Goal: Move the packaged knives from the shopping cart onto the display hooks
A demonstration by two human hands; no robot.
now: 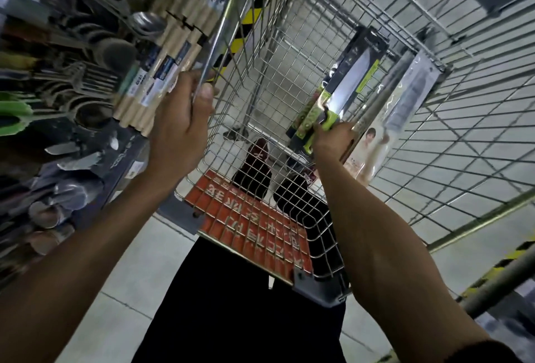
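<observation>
Packaged knife point(341, 93): lime-green handle, black card (lime accents). Shopping cart point(278, 79): silver wire, red seat flap point(249, 218) with white lettering. Floor tape point(254, 12): yellow-black stripes.

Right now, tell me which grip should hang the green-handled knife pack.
Right. The right grip already holds the green-handled knife pack at its handle end, while the left grip is busy clasping the cart rail.

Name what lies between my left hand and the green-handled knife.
Head view: only the shopping cart's wire mesh spans from the left hand to the packaged knife.

Cart point(275, 87) between utensil shelves point(72, 87) left, wire grid point(463, 137) right.
</observation>
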